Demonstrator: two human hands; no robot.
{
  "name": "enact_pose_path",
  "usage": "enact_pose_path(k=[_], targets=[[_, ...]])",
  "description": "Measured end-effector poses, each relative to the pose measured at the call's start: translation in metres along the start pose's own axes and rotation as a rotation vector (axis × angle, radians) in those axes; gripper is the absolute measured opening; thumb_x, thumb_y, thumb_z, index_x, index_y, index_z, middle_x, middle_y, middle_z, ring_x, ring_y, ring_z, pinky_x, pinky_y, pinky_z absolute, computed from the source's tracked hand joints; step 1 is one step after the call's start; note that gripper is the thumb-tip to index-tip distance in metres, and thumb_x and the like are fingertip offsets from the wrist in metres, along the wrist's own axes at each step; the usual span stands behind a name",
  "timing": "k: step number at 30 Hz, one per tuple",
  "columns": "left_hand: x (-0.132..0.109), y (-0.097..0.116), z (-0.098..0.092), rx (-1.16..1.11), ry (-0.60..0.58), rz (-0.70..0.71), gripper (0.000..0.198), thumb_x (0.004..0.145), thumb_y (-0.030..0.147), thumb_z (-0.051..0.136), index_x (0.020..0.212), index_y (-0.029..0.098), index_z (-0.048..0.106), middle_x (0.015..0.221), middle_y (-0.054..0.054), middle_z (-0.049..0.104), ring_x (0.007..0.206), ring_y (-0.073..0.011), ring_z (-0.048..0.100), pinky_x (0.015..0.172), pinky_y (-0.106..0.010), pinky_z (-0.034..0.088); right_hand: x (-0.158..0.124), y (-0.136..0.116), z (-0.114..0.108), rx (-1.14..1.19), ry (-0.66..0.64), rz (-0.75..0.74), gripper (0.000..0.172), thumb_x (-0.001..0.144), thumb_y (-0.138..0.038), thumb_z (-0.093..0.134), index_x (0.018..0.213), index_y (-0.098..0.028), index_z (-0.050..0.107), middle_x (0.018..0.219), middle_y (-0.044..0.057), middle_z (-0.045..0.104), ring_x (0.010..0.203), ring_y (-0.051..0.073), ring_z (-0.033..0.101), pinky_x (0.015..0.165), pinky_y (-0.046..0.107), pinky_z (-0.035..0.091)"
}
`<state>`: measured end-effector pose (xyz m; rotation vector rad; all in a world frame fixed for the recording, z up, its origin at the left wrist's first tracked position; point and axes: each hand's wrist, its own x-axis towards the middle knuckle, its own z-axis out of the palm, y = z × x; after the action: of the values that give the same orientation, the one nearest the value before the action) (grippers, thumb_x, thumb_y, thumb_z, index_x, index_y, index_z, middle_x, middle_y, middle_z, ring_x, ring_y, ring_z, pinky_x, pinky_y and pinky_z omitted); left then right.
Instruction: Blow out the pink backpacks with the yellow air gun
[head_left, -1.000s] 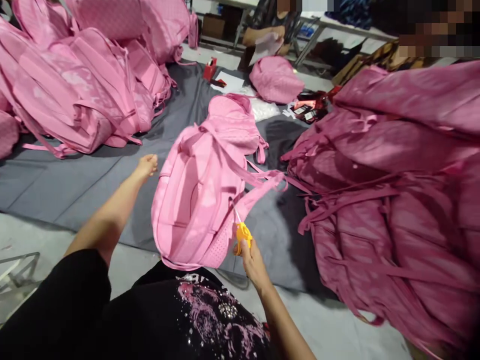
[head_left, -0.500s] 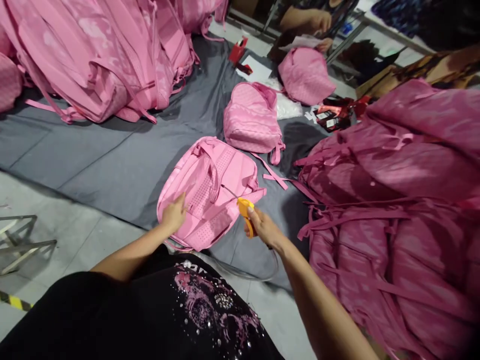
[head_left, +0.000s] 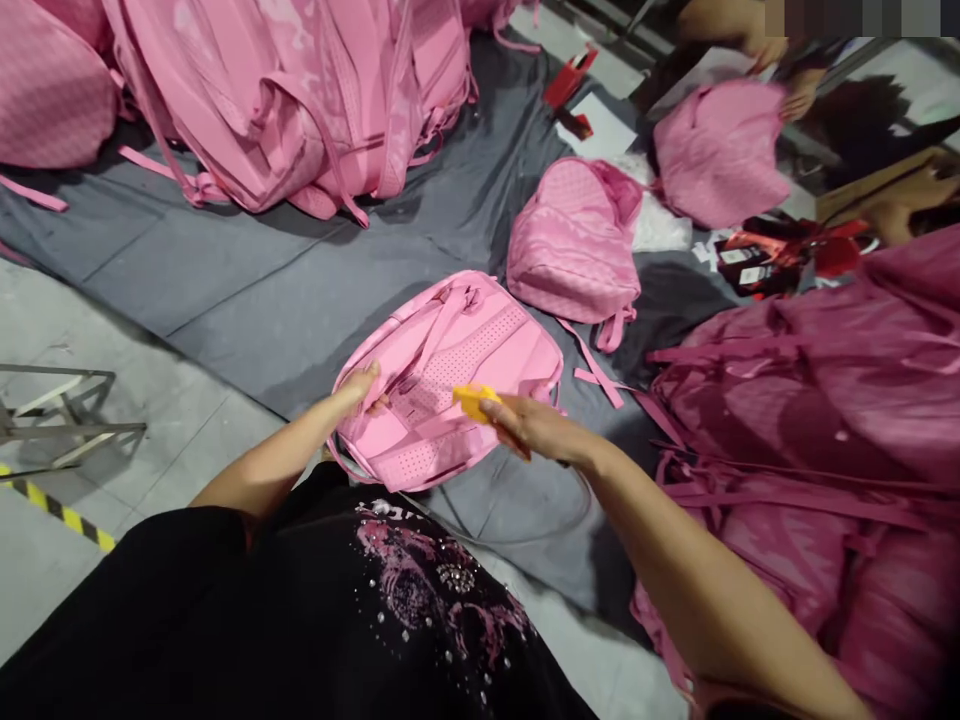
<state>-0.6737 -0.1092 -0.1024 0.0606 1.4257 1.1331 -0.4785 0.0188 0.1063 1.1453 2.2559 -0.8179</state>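
A pink backpack [head_left: 495,330] lies on the grey cloth in front of me, its straps and dotted back padding facing up. At its left edge, my left hand [head_left: 358,390] is closed on a strap, with the thumb up and the fingers partly hidden. My right hand [head_left: 529,425] grips a yellow air blow gun [head_left: 474,402] just above the backpack's lower middle. The gun's front points left across the padding; its thin nozzle is hard to make out. A clear hose [head_left: 577,515] curves below my right wrist.
A second pink backpack [head_left: 574,245] stands just beyond. Piled pink backpacks [head_left: 300,100] lie at the upper left, darker pink ones [head_left: 795,380] at the right. Red-and-black tags [head_left: 780,255] lie at the upper right. Another person's hand [head_left: 802,95] touches a pink bag [head_left: 720,150].
My left hand has gone from fingers pointing over the backpack to holding its strap. The blow gun has turned leftward over the padding. The whole view has shifted.
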Motion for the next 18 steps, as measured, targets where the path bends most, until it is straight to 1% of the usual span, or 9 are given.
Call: enact_pose_path(k=[3, 5, 7, 9, 10, 12, 14, 16, 18], targets=[[-0.015, -0.010, 0.013, 0.373, 0.103, 0.245, 0.055, 0.095, 0.049, 0.051, 0.142, 0.021, 0.047, 0.112, -0.015, 0.067, 0.101, -0.0261, 0.067, 0.090, -0.040, 0.053, -0.005, -0.001, -0.011, 0.012, -0.032, 0.013, 0.058, 0.099, -0.063, 0.033, 0.093, -0.016, 0.067, 0.053, 0.001, 0.058, 0.049, 0.014, 0.052, 0.056, 0.024, 0.043], [-0.031, -0.018, 0.024, 0.817, 0.166, 0.508, 0.062, 0.091, 0.043, 0.060, 0.148, 0.024, 0.043, 0.136, -0.018, 0.054, 0.127, -0.0348, 0.052, 0.106, -0.049, 0.043, -0.009, 0.011, -0.020, 0.018, -0.133, 0.054, 0.053, 0.100, -0.058, 0.035, 0.093, -0.016, 0.065, 0.052, 0.000, 0.054, 0.045, 0.013, 0.050, 0.051, 0.024, 0.040], [-0.049, -0.030, 0.037, 1.200, 0.198, 0.755, 0.069, 0.090, 0.041, 0.060, 0.153, 0.023, 0.037, 0.153, -0.021, 0.037, 0.143, -0.0422, 0.032, 0.114, -0.059, 0.030, -0.017, 0.030, -0.031, -0.048, -0.037, 0.197, 0.049, 0.101, -0.055, 0.035, 0.096, -0.015, 0.063, 0.050, -0.001, 0.050, 0.042, 0.013, 0.047, 0.047, 0.024, 0.037], [-0.065, -0.045, 0.056, 1.342, 0.110, 0.917, 0.074, 0.091, 0.044, 0.058, 0.156, 0.024, 0.030, 0.163, -0.019, 0.019, 0.150, -0.0426, 0.015, 0.118, -0.062, 0.020, -0.027, 0.049, -0.039, -0.129, 0.100, 0.355, 0.048, 0.100, -0.055, 0.036, 0.097, -0.015, 0.062, 0.049, -0.001, 0.048, 0.039, 0.013, 0.046, 0.045, 0.025, 0.035], [-0.071, -0.053, 0.067, 1.374, 0.029, 0.956, 0.078, 0.091, 0.047, 0.058, 0.157, 0.024, 0.026, 0.165, -0.019, 0.013, 0.151, -0.0418, 0.013, 0.118, -0.061, 0.020, -0.033, 0.057, -0.042, -0.132, 0.078, 0.386, 0.047, 0.099, -0.055, 0.037, 0.097, -0.015, 0.062, 0.049, -0.001, 0.049, 0.038, 0.013, 0.046, 0.044, 0.025, 0.035], [-0.080, -0.069, 0.091, 1.447, -0.124, 0.924, 0.090, 0.086, 0.051, 0.065, 0.158, 0.021, 0.022, 0.165, -0.020, 0.014, 0.149, -0.0410, 0.019, 0.115, -0.058, 0.028, -0.046, 0.067, -0.043, -0.078, -0.059, 0.380, 0.047, 0.097, -0.057, 0.040, 0.097, -0.016, 0.062, 0.051, 0.000, 0.051, 0.038, 0.014, 0.046, 0.042, 0.025, 0.035], [-0.082, -0.080, 0.112, 1.520, -0.169, 0.835, 0.096, 0.080, 0.043, 0.073, 0.157, 0.014, 0.024, 0.161, -0.025, 0.023, 0.145, -0.0410, 0.029, 0.110, -0.055, 0.036, -0.060, 0.073, -0.040, -0.039, -0.086, 0.386, 0.047, 0.096, -0.059, 0.041, 0.096, -0.017, 0.062, 0.049, -0.001, 0.049, 0.038, 0.015, 0.047, 0.041, 0.026, 0.034], [-0.078, -0.083, 0.123, 1.495, -0.145, 0.806, 0.086, 0.080, 0.030, 0.071, 0.153, 0.008, 0.032, 0.153, -0.027, 0.037, 0.139, -0.0392, 0.038, 0.107, -0.054, 0.041, -0.073, 0.080, -0.037, 0.013, -0.112, 0.356, 0.045, 0.097, -0.058, 0.039, 0.095, -0.018, 0.060, 0.048, -0.002, 0.047, 0.038, 0.015, 0.046, 0.042, 0.026, 0.036], [-0.070, -0.079, 0.122, 1.286, -0.145, 0.792, 0.065, 0.086, 0.023, 0.062, 0.146, 0.009, 0.044, 0.143, -0.023, 0.051, 0.133, -0.0342, 0.047, 0.105, -0.049, 0.045, -0.085, 0.092, -0.035, 0.106, -0.208, 0.250, 0.042, 0.099, -0.053, 0.037, 0.089, -0.018, 0.058, 0.048, -0.002, 0.048, 0.040, 0.014, 0.046, 0.044, 0.025, 0.038]])
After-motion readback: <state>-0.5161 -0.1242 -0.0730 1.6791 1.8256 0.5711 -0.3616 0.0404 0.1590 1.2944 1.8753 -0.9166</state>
